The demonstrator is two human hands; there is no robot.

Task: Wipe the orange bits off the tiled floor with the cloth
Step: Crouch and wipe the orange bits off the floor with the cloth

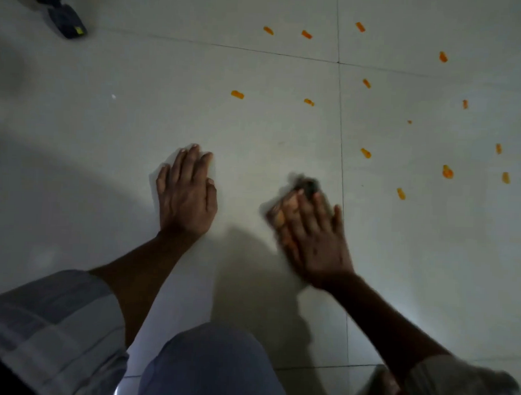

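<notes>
My right hand point(314, 237) presses flat on a dark cloth point(305, 185) stained orange, low on the pale tiled floor point(255, 132); both are blurred. The cloth sticks out beyond the fingertips. My left hand point(187, 194) lies flat on the floor to its left, fingers straight, holding nothing. Several orange bits are scattered ahead and to the right; the nearest orange bit point(365, 153) lies just past the cloth, another orange bit point(401, 194) to its right, and one orange bit point(237, 94) farther ahead.
A dark object with a yellow mark point(67, 20) lies at the far left corner. My knee point(206, 367) fills the bottom centre. A grout line point(340, 120) runs away from me just right of the cloth.
</notes>
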